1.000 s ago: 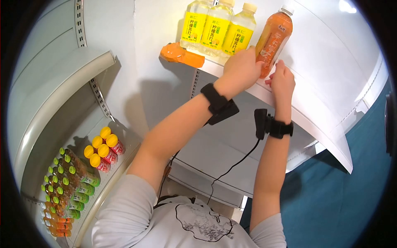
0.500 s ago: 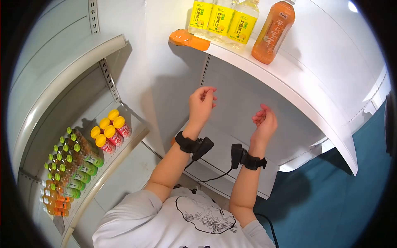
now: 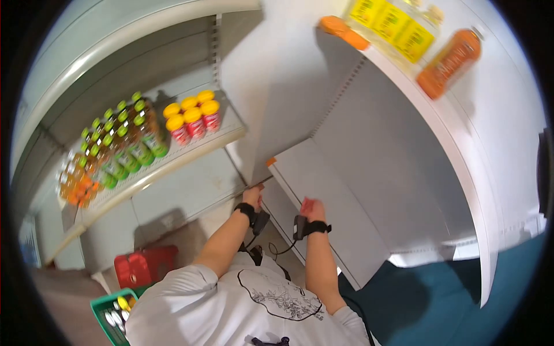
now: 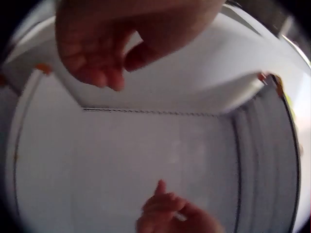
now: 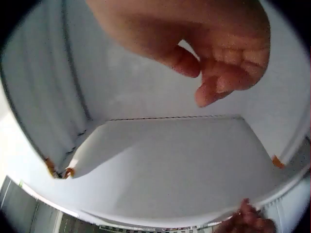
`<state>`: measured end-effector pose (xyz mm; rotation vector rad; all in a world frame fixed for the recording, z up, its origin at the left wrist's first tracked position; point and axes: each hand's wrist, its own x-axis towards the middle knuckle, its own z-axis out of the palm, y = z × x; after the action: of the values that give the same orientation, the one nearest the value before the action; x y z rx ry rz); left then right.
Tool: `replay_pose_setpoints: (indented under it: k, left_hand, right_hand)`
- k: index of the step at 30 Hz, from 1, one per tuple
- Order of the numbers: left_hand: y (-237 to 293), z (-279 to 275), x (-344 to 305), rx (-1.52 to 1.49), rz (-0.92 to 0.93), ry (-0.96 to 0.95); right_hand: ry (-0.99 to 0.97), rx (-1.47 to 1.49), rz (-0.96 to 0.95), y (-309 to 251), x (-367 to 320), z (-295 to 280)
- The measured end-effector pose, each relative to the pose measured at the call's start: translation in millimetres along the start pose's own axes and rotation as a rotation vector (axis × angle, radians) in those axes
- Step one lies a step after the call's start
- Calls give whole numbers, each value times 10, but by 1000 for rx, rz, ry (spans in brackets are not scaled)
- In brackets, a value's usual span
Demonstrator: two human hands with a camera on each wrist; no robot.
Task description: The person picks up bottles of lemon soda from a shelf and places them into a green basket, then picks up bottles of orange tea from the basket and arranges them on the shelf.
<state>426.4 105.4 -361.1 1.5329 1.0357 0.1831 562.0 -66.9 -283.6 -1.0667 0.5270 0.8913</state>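
My left hand (image 3: 253, 197) hangs in front of the lower white shelf, its fingers loosely curled around nothing. A short way to its right, my right hand (image 3: 313, 209) is held over that same shelf, likewise loose and holding nothing. In the left wrist view the left hand (image 4: 104, 48) fills the top, thumb apart from the fingers. The right wrist view has the right hand (image 5: 218, 58) at the top, fingers bent. An orange drink bottle (image 3: 453, 63) stands on the upper right shelf beside several clear bottles with yellow labels (image 3: 392, 24).
Orange wrapping (image 3: 344, 33) covers the upper shelf's corner. On the left shelf (image 3: 153, 179) stand green-capped bottles (image 3: 130, 153), red containers with yellow lids (image 3: 194, 122) and small orange bottles (image 3: 78, 187). Below are a red box (image 3: 144, 266) and a green basket (image 3: 104, 320).
Both hands have left the orange bottle on the upper shelf and come down towards the body. The head view has swung left and down, bringing the red box and green basket into sight.
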Motion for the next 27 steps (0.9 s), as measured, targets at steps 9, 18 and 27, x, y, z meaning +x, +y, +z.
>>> replay_pose_setpoints:
  k: [9,18,27]
  left_hand:
    - [-393,-1008,-1047,-981,-419,282]
    - [-374,-1648,-2015,-1134,-185,317]
    - [-1610,-2025,-3902,-1360,-179,711]
  right_hand:
    - [-388,-521,182,997,68,625]
    - [-457,-631,180,1530,-696,1201]
    - [-582,-1012,554,3633,-1917,744]
